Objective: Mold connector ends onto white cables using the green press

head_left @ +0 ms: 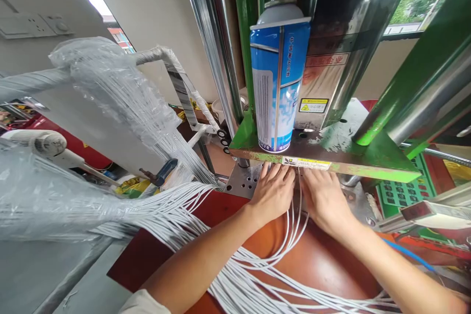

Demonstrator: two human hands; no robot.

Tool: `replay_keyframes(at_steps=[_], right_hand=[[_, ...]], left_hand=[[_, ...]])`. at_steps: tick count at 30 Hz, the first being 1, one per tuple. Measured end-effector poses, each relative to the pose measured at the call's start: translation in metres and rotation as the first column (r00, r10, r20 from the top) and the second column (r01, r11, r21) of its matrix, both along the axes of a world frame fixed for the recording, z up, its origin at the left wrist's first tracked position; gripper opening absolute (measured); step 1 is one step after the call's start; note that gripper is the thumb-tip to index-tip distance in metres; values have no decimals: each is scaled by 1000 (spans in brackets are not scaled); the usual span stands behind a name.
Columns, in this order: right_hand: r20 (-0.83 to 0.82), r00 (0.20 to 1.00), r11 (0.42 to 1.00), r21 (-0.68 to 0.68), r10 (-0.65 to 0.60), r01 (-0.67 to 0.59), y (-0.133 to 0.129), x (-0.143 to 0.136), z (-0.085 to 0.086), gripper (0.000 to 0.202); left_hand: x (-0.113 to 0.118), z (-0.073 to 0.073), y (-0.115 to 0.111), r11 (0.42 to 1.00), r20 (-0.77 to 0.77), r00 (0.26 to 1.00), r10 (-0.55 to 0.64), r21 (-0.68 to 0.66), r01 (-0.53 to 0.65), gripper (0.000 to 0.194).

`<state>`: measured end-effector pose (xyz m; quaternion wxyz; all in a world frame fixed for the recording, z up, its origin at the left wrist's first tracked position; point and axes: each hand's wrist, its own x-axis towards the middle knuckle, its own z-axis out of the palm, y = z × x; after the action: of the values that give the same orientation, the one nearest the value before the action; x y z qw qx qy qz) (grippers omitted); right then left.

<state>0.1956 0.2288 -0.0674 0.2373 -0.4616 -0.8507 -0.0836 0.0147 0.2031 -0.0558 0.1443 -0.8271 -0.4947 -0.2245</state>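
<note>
My left hand (274,189) reaches in under the front edge of a green press plate (371,169), fingers bent and close together over the metal bed. A few thin white cables (290,235) loop up from the bundle and run under its thumb side, where it grips them. Close beside it, my right hand (326,198) is also closed, its fingertips hidden below the plate. One cable rises between the two hands. Whatever lies beneath the fingers is out of sight. A blue and white spray can (279,88) stands upright on the plate, above my hands.
Many cables (235,279) spread across the red-brown table (331,265). Plastic-wrapped bundles (125,88) hang over a wrapped rack at left, near a blue-handled tool (165,172). Chrome posts (217,39) flank the press. A green button panel (406,189) sits at right.
</note>
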Motion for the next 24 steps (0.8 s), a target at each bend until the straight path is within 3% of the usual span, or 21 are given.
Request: replay_keyframes(at_steps=[3,11,14,17,20,22,24], right_hand=[[102,994,996,81,-46,38,-16,-13,-7,46],[74,988,991,14,-134,133,9,-30,-16,33],[43,993,994,20,-113,112,8,-30,-8,36],[22,996,996,33,-85,84,-5,-14,7,43],[-66,998,1000,29,-9,11,-50,19,7,54],[-128,990,998,-10,56,-58,-98,47,-12,65],[-123,987,994,-31,100,-104,-152,74,-45,81]], left_hand=[[5,-5,1,998,-20,998,57,-22,-57,38],[7,-26,23,997,20,999,33,72,-34,29],[8,-23,26,997,53,999,7,79,-11,34],[1,-11,21,999,113,993,-34,18,32,42],[-26,0,-12,994,168,982,-91,-49,100,54],[-58,-1,-58,987,192,975,-109,-95,129,58],[-94,-13,-119,980,182,980,-83,-163,113,63]])
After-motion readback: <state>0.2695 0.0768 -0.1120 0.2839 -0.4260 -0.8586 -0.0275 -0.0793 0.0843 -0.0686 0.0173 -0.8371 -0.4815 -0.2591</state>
